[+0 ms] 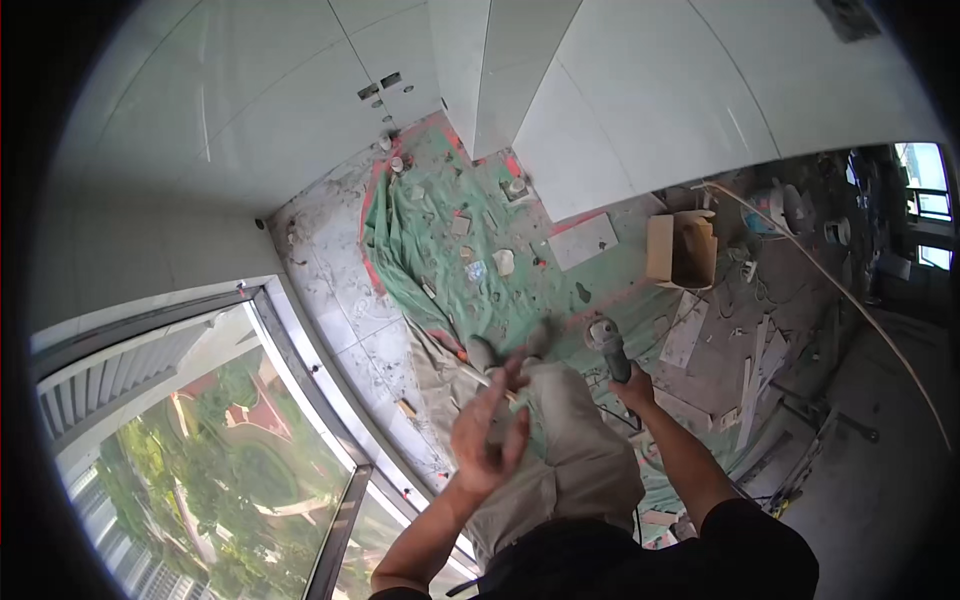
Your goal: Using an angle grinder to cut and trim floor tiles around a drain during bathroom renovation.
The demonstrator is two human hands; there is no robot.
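My right hand (634, 390) is wrapped round the body of an angle grinder (614, 358), whose round head points away from me. A dark cord hangs below that hand. In front of my legs, my left hand (488, 437) is raised with its fingers stretched and apart. A thin pale strip shows beside its fingertips; whether they touch it I cannot tell. Beneath both hands are my light trousers (580, 440) and dark shoes, on a dusty green floor sheet (455, 285) strewn with scraps.
A large window (200, 450) with a white frame lies on my left. Pale tiled walls (290, 90) stand ahead. To the right are an open cardboard box (660, 250), a bucket (790, 208), a loose board (584, 242), narrow offcuts (752, 375) and a long bent rod (850, 297).
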